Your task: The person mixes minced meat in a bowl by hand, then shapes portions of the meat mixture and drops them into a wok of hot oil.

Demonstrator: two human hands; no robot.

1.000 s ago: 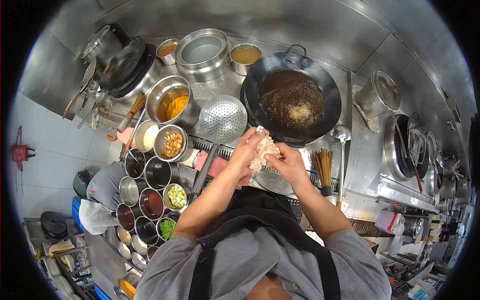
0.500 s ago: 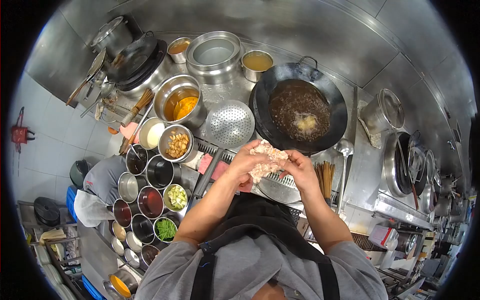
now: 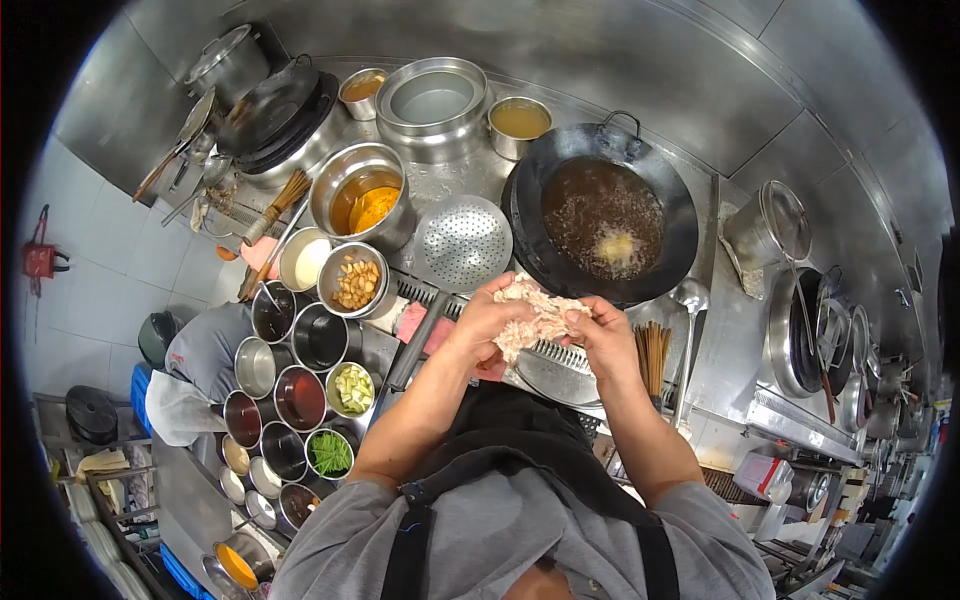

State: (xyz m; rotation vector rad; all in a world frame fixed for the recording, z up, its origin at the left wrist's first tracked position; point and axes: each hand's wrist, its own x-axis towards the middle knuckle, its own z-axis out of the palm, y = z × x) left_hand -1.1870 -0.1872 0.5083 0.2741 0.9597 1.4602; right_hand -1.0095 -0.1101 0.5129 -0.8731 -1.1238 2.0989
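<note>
A lump of pale pink raw minced meat (image 3: 533,318) lies between my two hands, in front of the wok. My left hand (image 3: 487,320) cups it from the left with bent fingers. On the other side my right hand (image 3: 603,337) pinches the edge of the lump with thumb and fingers. Beyond the hands is a black wok (image 3: 668,235) of dark bubbling oil, where a pale yellow piece (image 3: 616,248) fries near the front. Left of the wok rests a round perforated strainer (image 3: 462,243), its dark handle reaching toward my left forearm.
A ladle (image 3: 690,300) and a bamboo brush (image 3: 653,355) lie right of my right hand. To the left stand a pot of orange oil (image 3: 360,170), a bowl of golden-brown cubes (image 3: 357,280) and several seasoning containers (image 3: 300,397). A lidded steel pot (image 3: 765,228) stands at the right.
My right hand has shifted slightly right and the meat lump looks a little more drawn out toward it. The pale piece still bubbles in the oil.
</note>
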